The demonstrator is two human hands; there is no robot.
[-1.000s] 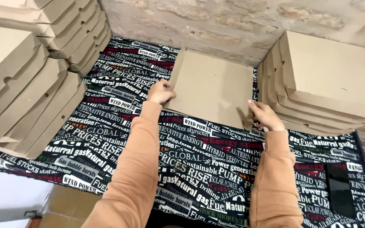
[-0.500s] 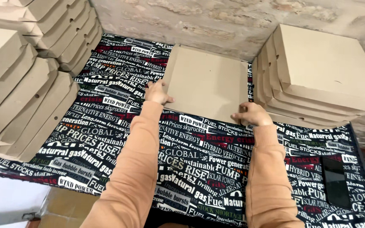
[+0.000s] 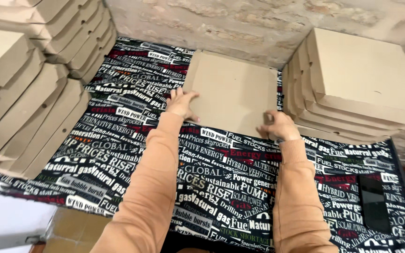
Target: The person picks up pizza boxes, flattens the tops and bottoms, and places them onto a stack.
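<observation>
Your left hand (image 3: pixel 182 104) spreads flat, right hand (image 3: pixel 281 126) pinches the cardboard box's (image 3: pixel 233 91) near edge; light, stiff, creasable—grip its edges.

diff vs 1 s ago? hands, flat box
Right hand slid from the flat cardboard box's right edge to its near right corner, fingers curled onto it. Left hand stayed pressed on the near left edge. Box still flat on the printed cloth; stacks of boxes at left and right unchanged.
</observation>
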